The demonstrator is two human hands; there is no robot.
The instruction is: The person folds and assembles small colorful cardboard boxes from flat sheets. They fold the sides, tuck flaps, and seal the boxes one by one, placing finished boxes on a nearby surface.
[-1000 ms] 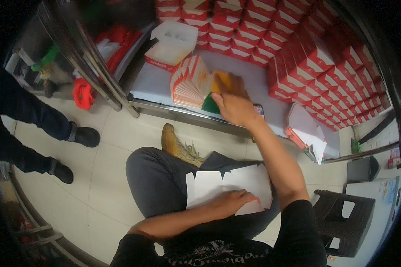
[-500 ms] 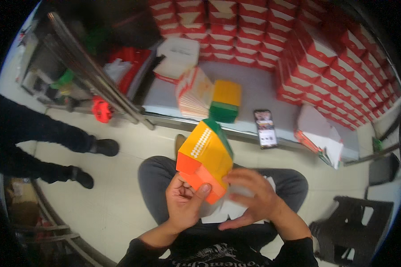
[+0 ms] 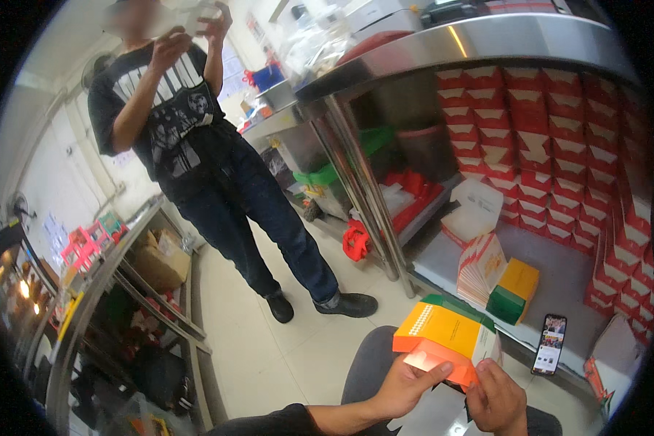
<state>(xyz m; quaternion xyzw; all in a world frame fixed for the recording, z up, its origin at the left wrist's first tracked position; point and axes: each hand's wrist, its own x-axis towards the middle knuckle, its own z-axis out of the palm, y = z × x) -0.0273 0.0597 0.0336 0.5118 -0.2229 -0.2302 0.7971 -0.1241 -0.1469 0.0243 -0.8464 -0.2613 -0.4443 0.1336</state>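
Observation:
A yellow, orange and green folding carton (image 3: 449,328) is held in front of me above my lap, its orange flaps facing me. My left hand (image 3: 403,389) is closed on the near orange edge, thumb on top and fingers beneath. With bent fingers, my right hand (image 3: 500,401) grips the carton's near right corner by an orange flap. Pale sheet-like pieces (image 3: 437,416) lie on my lap under the hands, partly hidden.
On the low steel shelf (image 3: 436,265) stand fanned white-and-red cartons (image 3: 479,270), a yellow-green stack (image 3: 514,291), an open white box (image 3: 474,209) and a phone (image 3: 551,343). Red boxes (image 3: 534,145) fill its back. A person (image 3: 174,109) stands left, hands raised, near steel racks (image 3: 134,240).
My view has swung left and up, bringing the standing person's upper body into sight. My right hand, blurred beside the carton before, now grips its corner. The left hand keeps its hold.

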